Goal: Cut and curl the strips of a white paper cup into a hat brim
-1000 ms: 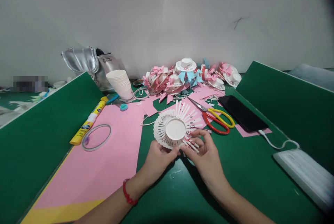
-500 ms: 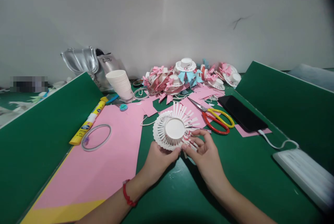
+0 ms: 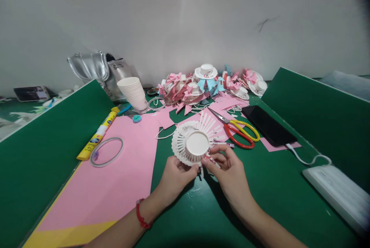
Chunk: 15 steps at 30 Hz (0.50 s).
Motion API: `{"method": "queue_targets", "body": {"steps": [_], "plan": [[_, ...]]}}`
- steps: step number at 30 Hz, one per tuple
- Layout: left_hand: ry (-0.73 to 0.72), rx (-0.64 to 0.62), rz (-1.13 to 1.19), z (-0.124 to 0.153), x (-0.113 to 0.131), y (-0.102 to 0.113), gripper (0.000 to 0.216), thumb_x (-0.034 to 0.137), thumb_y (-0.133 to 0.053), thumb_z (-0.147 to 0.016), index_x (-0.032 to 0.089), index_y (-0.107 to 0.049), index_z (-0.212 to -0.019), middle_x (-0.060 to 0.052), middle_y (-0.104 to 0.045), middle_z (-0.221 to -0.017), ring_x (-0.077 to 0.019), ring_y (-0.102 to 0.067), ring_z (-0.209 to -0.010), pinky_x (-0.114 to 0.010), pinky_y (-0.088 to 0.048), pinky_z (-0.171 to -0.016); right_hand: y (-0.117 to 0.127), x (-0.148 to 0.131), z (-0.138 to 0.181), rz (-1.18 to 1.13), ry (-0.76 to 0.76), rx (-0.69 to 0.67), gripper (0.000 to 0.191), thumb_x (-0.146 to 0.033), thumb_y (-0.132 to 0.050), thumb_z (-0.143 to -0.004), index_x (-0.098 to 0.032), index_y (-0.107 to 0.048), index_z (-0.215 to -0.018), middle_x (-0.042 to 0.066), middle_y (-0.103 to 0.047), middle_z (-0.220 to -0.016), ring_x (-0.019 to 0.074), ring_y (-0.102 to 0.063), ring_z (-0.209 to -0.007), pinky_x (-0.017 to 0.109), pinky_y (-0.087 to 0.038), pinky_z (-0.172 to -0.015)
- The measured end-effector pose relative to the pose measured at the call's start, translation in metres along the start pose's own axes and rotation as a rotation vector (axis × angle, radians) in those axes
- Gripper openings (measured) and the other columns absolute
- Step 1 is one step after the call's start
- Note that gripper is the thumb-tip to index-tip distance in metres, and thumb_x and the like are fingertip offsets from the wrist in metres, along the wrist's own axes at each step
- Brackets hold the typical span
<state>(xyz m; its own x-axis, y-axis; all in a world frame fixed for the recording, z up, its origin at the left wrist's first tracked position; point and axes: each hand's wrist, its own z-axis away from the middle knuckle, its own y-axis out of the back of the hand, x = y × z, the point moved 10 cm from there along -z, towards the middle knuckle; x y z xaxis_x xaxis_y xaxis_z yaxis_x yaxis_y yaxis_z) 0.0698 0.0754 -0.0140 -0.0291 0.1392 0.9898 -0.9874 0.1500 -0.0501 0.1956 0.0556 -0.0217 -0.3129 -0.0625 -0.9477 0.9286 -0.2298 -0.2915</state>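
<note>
your left hand (image 3: 175, 176) pinches the near rim of the cut paper cup (image 3: 194, 144) at the centre of the frame, fingers curled closed on its fringe. your right hand (image 3: 228, 169) is half closed, thumb and forefinger gripping the strips on the cup's lower right edge. the cup is tilted, its round base facing you, above the green table (image 3: 260, 201). just right of it lie the red and yellow scissors (image 3: 241, 132) and a dark phone (image 3: 268, 125) on its cable. at left, on the pink paper sheet (image 3: 115, 178), sit a clear tape ring (image 3: 106, 151) and a yellow glue stick (image 3: 96, 137); its label is too small to read, perhaps blue lettering. a stack of white cups (image 3: 133, 93) stands upper left of centre.
</note>
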Motion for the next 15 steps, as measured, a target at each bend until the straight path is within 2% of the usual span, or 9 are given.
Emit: {"method": "queue_targets", "body": {"steps": [4,9,12,15], "plan": [[0.016,-0.009,-0.043,0.002,0.002,-0.001,0.007,0.018,-0.063,-0.059,0.012,-0.062,-0.062,-0.001,-0.063,-0.056,-0.0122,-0.054,-0.052,-0.02,-0.044,-0.048,0.001,0.003,0.001,-0.003,-0.005,0.025,0.029,-0.027,-0.072,-0.057,-0.02,-0.048,-0.073,-0.003,-0.057,-0.065,0.0121,-0.056,-0.061,0.022,-0.046,-0.053],[0.008,0.041,-0.061,0.002,0.005,0.005,0.009,0.02,-0.065,-0.059,0.012,-0.061,-0.057,0.002,-0.054,-0.042,-0.0113,-0.051,-0.047,-0.019,-0.04,-0.044,-0.01,0.004,0.002,-0.021,0.027,-0.067,0.033,-0.024,-0.071,-0.058,-0.022,-0.047,-0.08,-0.003,-0.058,-0.07,0.0143,-0.059,-0.067,0.026,-0.049,-0.062],[0.018,0.055,-0.031,0.001,0.004,0.007,0.009,0.021,-0.065,-0.059,0.012,-0.063,-0.06,0.001,-0.058,-0.045,-0.0124,-0.054,-0.05,-0.02,-0.043,-0.046,-0.016,0.007,0.003,-0.006,-0.001,-0.141,0.032,-0.023,-0.068,-0.062,-0.023,-0.045,-0.084,-0.003,-0.06,-0.07,0.0145,-0.06,-0.068,0.026,-0.048,-0.063],[0.02,0.05,0.009,0.001,0.002,0.006,0.014,0.019,-0.066,-0.058,0.011,-0.065,-0.07,-0.003,-0.067,-0.063,-0.0156,-0.06,-0.062,-0.022,-0.047,-0.055,-0.016,0.007,0.004,0.046,0.002,-0.163,0.031,-0.023,-0.067,-0.064,-0.023,-0.044,-0.084,-0.003,-0.059,-0.069,0.0139,-0.06,-0.068,0.024,-0.047,-0.061]]}}
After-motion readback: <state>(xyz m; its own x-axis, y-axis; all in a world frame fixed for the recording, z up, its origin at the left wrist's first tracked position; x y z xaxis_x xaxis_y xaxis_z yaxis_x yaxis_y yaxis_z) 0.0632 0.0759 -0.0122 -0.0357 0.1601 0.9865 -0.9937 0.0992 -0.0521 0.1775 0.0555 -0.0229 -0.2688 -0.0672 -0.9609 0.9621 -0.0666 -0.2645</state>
